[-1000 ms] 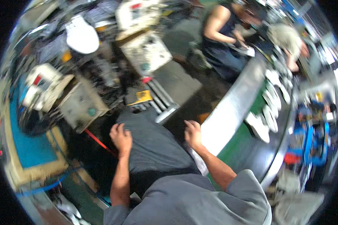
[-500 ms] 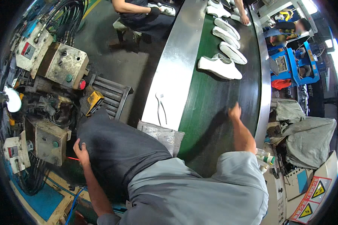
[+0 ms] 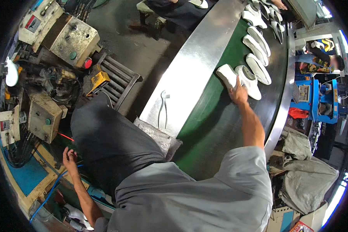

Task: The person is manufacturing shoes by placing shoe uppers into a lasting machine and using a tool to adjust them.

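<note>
A pair of white slip-on-style shoes lies on the green conveyor belt [image 3: 199,129], the nearest of a row. My right hand [image 3: 239,94] is closed at the near end of the pair, its fingers on the left white shoe [image 3: 227,75], which is tilted. The right white shoe [image 3: 250,87] sits sole down, close against the hand. Part of the grip is hidden behind the hand. My left hand [image 3: 69,156] hangs low at the left beside my dark-clothed leg, fingers loosely bent and apart, holding nothing.
Farther up the belt lie several more white shoes [image 3: 255,50]. Pincers [image 3: 164,110] rest on the metal ledge [image 3: 181,73] beside a grey cloth pad [image 3: 154,135]. A machine control box [image 3: 71,40] and a slatted rack [image 3: 121,83] stand left. Co-workers' hands show at the far end.
My right hand has reached forward along the belt and closed on a shoe of the nearest pair. My left hand has moved down, off my leg. The view has shifted.
</note>
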{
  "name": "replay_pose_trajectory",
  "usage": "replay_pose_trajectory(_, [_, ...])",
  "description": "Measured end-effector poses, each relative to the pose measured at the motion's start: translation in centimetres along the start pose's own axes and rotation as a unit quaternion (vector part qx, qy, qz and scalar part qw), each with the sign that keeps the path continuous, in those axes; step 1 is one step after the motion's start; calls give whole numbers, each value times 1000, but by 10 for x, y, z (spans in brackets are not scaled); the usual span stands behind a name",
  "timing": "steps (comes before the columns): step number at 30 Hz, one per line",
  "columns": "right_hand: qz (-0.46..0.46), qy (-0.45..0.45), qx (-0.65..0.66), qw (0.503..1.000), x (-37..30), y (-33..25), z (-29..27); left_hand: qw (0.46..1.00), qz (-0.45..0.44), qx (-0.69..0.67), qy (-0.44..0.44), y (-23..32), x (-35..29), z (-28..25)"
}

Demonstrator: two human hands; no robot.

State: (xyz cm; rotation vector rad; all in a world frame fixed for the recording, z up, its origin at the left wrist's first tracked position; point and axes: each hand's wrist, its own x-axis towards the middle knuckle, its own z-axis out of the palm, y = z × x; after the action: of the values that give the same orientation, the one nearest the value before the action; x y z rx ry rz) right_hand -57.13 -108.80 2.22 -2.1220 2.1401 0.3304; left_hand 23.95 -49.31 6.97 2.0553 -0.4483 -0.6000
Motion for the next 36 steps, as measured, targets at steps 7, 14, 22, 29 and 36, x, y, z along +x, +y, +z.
replay_pose_trajectory(7, [116,93,484,862,-139,-57,71,976,57,-155,-139,133,2,179])
replay_pose_trajectory(14, [82,-90,735,667,-250,-195,-6,911,186,-144,-340,215,-26,302])
replay_pose_trajectory(22, [-269,-282,600,699,-317,-393,-107,908,393,-44,-141,244,19,240])
replay_pose_trajectory(29, [-363,-434,530,632,-342,-498,-112,958,284,-30,-10,195,18,102])
replay_pose_trajectory(36, [-406,-424,434,683,-356,-514,-90,970,215,-116,15,109,15,106])
